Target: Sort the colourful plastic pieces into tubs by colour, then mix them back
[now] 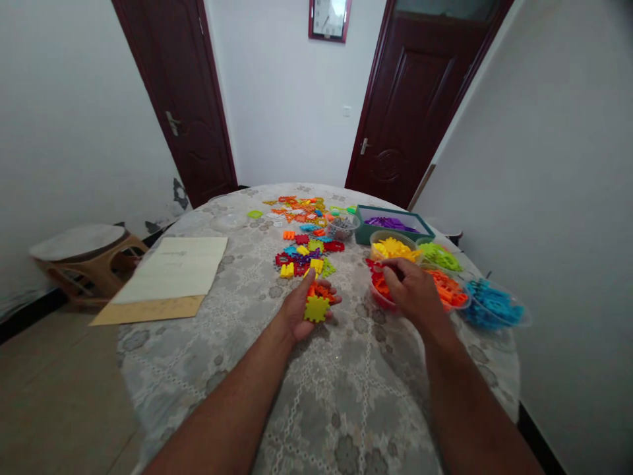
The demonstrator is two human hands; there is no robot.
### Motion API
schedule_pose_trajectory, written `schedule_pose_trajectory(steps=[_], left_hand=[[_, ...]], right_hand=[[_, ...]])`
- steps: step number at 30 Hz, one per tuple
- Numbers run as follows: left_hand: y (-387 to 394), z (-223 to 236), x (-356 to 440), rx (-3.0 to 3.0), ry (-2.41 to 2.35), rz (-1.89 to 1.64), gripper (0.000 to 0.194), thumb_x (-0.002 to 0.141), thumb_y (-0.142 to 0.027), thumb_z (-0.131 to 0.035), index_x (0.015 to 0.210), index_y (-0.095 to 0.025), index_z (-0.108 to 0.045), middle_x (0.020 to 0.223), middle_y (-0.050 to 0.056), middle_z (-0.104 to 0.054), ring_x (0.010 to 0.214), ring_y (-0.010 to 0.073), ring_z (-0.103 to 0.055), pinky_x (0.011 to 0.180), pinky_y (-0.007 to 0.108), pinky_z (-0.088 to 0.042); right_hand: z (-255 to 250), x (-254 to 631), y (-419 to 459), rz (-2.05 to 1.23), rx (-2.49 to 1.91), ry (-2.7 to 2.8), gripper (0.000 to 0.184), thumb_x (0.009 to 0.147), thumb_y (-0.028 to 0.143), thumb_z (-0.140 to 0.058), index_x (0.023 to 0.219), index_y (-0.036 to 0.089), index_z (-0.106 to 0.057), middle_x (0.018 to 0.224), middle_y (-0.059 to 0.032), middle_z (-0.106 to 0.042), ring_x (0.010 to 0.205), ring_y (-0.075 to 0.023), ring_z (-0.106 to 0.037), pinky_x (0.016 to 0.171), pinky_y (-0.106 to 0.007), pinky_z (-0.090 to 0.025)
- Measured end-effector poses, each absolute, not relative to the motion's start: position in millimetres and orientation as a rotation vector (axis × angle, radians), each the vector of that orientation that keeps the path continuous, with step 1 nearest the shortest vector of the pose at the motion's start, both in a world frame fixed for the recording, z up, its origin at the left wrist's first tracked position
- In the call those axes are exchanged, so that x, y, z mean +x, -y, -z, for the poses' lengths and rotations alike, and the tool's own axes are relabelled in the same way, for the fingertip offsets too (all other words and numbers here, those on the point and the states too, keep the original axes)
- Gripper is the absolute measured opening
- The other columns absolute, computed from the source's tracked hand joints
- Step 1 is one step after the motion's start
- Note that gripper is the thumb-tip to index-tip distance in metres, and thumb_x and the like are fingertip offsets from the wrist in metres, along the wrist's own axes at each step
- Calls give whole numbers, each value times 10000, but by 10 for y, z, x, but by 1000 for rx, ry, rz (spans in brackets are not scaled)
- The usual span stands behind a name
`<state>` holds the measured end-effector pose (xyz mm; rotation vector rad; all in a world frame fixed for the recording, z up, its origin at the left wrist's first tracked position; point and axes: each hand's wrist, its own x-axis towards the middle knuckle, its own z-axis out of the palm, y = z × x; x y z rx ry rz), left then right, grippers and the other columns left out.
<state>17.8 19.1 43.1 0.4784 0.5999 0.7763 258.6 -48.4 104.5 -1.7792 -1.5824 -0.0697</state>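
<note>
My left hand (301, 313), palm up, holds several plastic building pieces; a yellow-green square piece (316, 309) lies at the front, with orange pieces (321, 290) behind it. Over a bowl of red pieces (380, 291), my right hand (409, 285) pinches a red plastic piece (374, 266) between thumb and fingers. The rest of its fingers are partly hidden. Just beyond my left hand lies a loose pile of mixed coloured pieces (307, 256), red, yellow, blue and purple among them.
Around my right hand stand bowls of yellow pieces (394, 249), green pieces (439, 256), orange pieces (451, 290) and blue pieces (492, 303). Behind them is a green box (366, 232) with purple pieces. More pieces (299, 210) are spread at the back. Papers (171, 270) lie at left.
</note>
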Motion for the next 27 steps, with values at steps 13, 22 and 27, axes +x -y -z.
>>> schedule_pose_trajectory(steps=[13,22,27], left_hand=[[-201,-402,222,465,-602,-769,467,1005,-595,-581,941,-144,-680,879,107,-733,786,268,-778,494,313,-571],[-181,-424,259,411,-680,-836,282,1030,-379,-613,929,-123,-677,749,74,-726,568,173,-705,513,255,-574],[-208,-450,240,409,-668,-836,301,1054,-355,-563,913,-113,-671,727,64,-708,541,149,-682,476,222,-554]], right_hand=[[-932,2231,472,297,-1504,1834,193,1017,204,-529,1085,174,-708,1040,-124,-729,1013,-268,-660,984,-432,-518],[-659,1557,536,-107,-1423,2127,104,977,190,-648,1078,189,-671,1185,-126,-694,1111,-263,-626,983,-410,-521],[-807,1682,527,-437,-1353,1982,58,954,156,-662,960,213,-657,906,-4,-687,836,-161,-639,796,-285,-483]])
